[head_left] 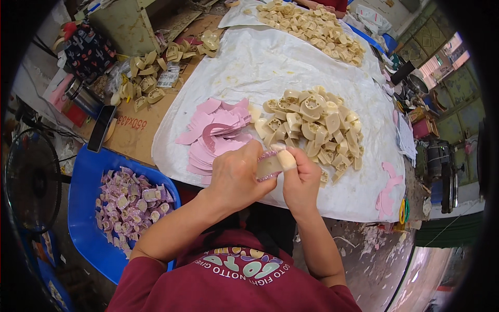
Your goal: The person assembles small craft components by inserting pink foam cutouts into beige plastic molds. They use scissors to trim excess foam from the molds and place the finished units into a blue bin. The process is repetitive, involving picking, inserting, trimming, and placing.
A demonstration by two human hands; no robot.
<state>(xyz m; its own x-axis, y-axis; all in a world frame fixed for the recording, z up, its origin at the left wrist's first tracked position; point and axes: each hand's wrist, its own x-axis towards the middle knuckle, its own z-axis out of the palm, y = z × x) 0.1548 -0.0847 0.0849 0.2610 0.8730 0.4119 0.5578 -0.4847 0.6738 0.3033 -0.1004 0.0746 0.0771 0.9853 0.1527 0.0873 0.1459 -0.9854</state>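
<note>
Both my hands meet above the near edge of the white sheet (218, 78). Between them is a beige plastic shoe heel (268, 167), with pink glittery covering strip (269, 177) along its edges. My left hand (234, 170) is closed on the strip side of the heel. My right hand (303, 182) pinches the other end, where pale covers seem to sit on the fingertips. Just beyond my left hand lie stacked pink strips (200, 127), curved and flat. A heap of bare beige heels (312, 117) lies beyond my right hand.
At my left stands a blue tub (83, 218) with many pink-covered heels (132, 203). A phone (101, 128), a steel flask (83, 96) and loose heels (148, 83) lie on the cardboard. Another heel pile (317, 31) is at the far end, near another person (332, 5). A fan (33, 179) stands left.
</note>
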